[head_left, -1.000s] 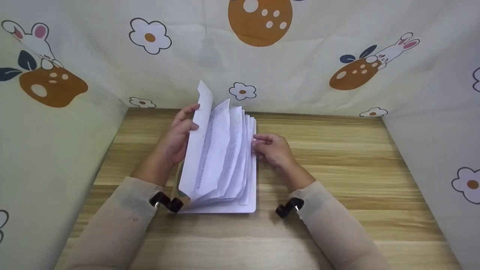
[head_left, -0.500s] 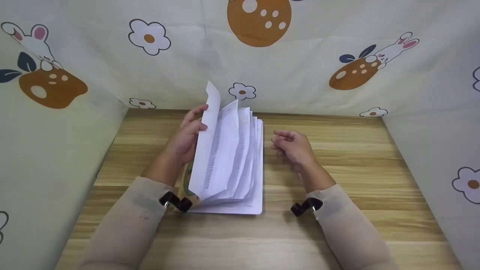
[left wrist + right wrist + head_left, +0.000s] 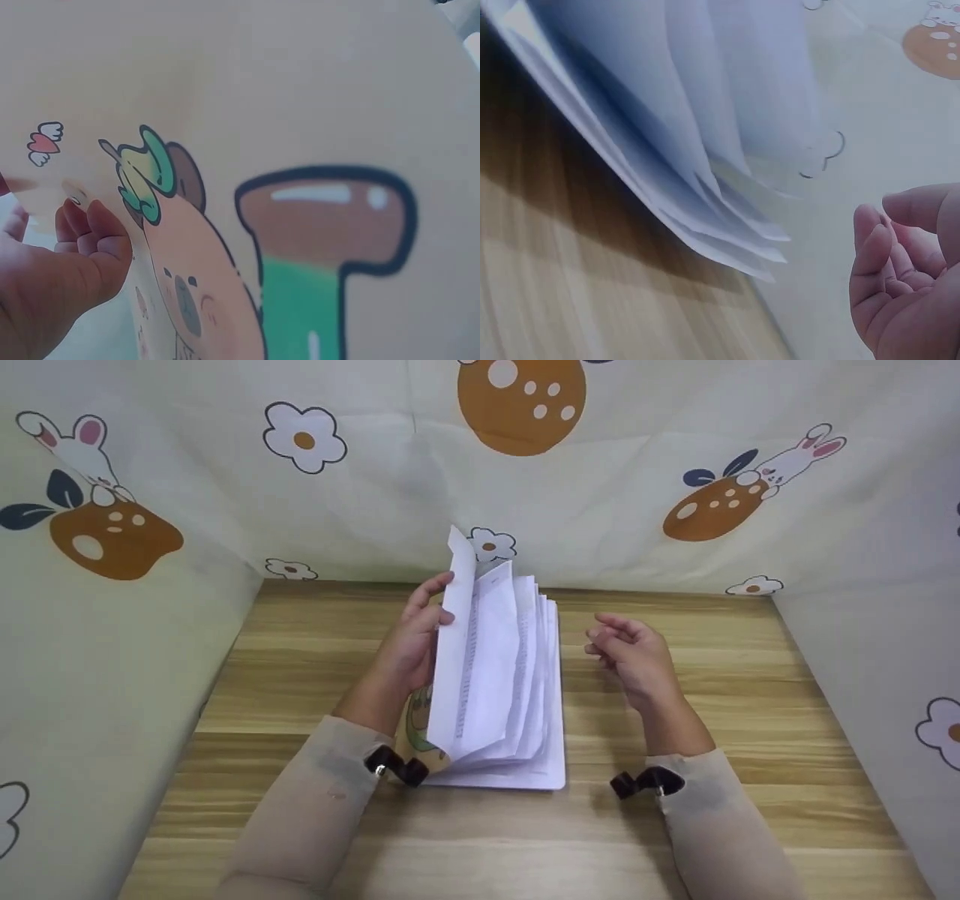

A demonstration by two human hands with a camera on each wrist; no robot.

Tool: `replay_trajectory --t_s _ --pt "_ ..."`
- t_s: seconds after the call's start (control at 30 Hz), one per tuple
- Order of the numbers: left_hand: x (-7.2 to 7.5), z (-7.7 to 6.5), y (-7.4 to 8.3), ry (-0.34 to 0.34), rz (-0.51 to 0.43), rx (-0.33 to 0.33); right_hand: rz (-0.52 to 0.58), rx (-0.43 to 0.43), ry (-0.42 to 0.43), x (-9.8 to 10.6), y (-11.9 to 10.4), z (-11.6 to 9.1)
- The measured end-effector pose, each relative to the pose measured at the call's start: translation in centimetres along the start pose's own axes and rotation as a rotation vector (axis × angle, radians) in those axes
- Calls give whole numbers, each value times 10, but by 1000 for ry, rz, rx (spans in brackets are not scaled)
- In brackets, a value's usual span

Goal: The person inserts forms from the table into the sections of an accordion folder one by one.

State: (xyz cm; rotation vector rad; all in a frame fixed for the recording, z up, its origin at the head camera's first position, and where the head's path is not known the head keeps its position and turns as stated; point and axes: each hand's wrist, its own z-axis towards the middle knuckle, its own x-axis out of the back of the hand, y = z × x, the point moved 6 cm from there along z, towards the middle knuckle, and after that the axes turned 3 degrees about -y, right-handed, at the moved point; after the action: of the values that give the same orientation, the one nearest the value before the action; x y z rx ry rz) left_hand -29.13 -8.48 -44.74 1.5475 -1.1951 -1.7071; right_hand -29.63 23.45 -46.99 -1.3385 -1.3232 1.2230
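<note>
A notebook (image 3: 487, 682) with white, lined pages lies on the table, its front cover and some leaves raised on the left. My left hand (image 3: 412, 649) holds that raised side, fingertips bent over its left edge. In the left wrist view, the cover (image 3: 315, 112) fills most of the picture, with a cartoon animal in a leafy hat; the left hand (image 3: 67, 281) is at its side. My right hand (image 3: 637, 660) is apart from the notebook, to its right, fingers loosely curled with nothing in them. Fanned pages (image 3: 682, 90) spread beside the right hand (image 3: 911, 277) in the right wrist view.
The wood-grain table (image 3: 750, 720) extends on both sides of the notebook. Pale cloth walls (image 3: 600, 510) printed with flowers, rabbits and oranges enclose its back and sides. Each sleeve carries a black wrist mount (image 3: 649, 782).
My right hand has let go of the page edges and drawn away to the right. The left hand and notebook have shifted right in the head view, the raised side still held.
</note>
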Motion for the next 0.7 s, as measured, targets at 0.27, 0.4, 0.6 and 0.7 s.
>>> replay_trajectory --t_s 0.27,0.4,0.6,0.7 --pt "-16 11 -14 -16 -30 -8 68 53 3 7 -9 -7" --pt "-22 17 -22 4 -16 -18 91 65 2 9 -11 -9" --pt "-29 23 -36 27 15 -27 125 81 1 11 -12 -10" --pt "-32 25 -44 23 19 -17 132 87 -4 11 -12 -10"
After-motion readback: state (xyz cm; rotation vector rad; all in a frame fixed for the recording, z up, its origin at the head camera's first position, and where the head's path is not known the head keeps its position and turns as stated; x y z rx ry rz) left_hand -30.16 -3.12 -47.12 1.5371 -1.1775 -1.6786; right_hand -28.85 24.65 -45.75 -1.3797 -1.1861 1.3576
